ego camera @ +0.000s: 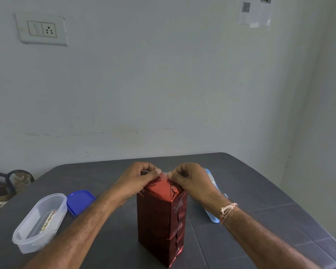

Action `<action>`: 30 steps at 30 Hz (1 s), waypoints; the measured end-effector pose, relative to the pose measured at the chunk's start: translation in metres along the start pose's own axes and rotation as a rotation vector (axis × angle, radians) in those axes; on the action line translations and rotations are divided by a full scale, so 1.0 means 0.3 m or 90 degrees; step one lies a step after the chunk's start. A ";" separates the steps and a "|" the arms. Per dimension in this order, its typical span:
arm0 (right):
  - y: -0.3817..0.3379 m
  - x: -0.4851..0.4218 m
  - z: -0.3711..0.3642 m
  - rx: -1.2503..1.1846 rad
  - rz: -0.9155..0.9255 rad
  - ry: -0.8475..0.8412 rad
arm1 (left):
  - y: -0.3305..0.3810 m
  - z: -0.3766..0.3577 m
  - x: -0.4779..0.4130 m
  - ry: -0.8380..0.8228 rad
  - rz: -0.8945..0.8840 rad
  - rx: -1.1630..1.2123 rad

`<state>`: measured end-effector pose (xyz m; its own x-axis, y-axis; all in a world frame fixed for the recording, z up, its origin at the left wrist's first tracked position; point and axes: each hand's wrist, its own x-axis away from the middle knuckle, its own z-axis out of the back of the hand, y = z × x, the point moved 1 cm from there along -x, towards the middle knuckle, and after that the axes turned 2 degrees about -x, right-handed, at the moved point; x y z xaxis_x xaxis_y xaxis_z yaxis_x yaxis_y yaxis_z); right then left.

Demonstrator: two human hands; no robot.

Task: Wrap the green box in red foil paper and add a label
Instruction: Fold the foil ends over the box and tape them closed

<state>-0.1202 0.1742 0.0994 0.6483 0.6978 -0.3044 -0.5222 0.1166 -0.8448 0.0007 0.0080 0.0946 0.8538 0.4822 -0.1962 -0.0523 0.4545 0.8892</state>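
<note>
A tall box wrapped in shiny red foil [160,222] stands upright on the dark grey table [260,200], near its front middle. No green shows; foil covers every visible face. Both hands meet at the far edge of the box's top. My left hand [138,181] and my right hand [190,181] each pinch one end of a small pale, see-through strip [164,174], likely tape, held just above the folded foil. The fingers of both hands are curled.
A clear oval plastic tub [39,222] with a patterned strip inside sits at the left, its blue lid [80,200] beside it. A light blue flat object [213,200] lies behind my right forearm. A chair back [17,179] stands past the table's left edge.
</note>
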 end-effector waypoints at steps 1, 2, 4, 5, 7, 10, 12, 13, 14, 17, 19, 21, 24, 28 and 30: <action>0.000 0.001 0.000 -0.002 0.000 0.000 | -0.002 0.000 0.000 0.004 -0.005 0.000; -0.002 0.002 0.000 0.000 0.003 0.001 | -0.002 0.001 0.001 0.006 -0.010 0.002; -0.004 0.005 0.001 0.009 0.014 0.002 | 0.002 0.001 0.004 -0.002 -0.016 0.005; -0.005 0.006 0.001 0.014 0.021 0.004 | 0.006 0.001 0.006 -0.011 -0.018 0.008; -0.006 0.010 -0.002 0.024 0.034 0.010 | 0.016 0.001 0.013 -0.027 -0.014 0.023; -0.007 0.010 -0.009 0.040 0.049 0.021 | 0.025 0.005 0.020 -0.049 -0.016 0.032; -0.006 0.009 -0.011 0.041 0.049 0.019 | 0.028 0.008 0.025 -0.053 -0.015 0.029; -0.006 0.008 -0.011 0.044 0.050 0.018 | 0.027 0.010 0.025 -0.051 -0.012 0.029; -0.005 0.009 -0.010 0.049 0.052 0.018 | 0.024 0.011 0.024 -0.047 -0.006 0.030; -0.002 0.009 -0.010 0.049 0.048 0.021 | 0.020 0.011 0.017 -0.028 0.003 0.021; -0.001 0.011 -0.007 0.043 0.041 0.021 | 0.020 0.005 0.016 -0.018 0.001 0.012; -0.001 0.011 -0.006 0.054 0.042 0.018 | 0.026 -0.002 0.020 -0.012 -0.007 -0.003; -0.005 0.012 -0.007 0.057 0.037 0.018 | 0.038 -0.007 0.027 -0.010 -0.025 -0.043; -0.012 0.014 -0.008 0.070 0.032 0.017 | 0.058 -0.003 0.028 -0.028 -0.045 -0.140; -0.015 0.013 -0.007 0.081 0.031 0.017 | 0.071 -0.001 0.021 -0.033 -0.046 -0.193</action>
<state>-0.1141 0.1747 0.1012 0.6340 0.6862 -0.3566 -0.6186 0.1733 -0.7663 0.0048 0.0207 0.1121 0.8858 0.4054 -0.2260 -0.1358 0.6921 0.7090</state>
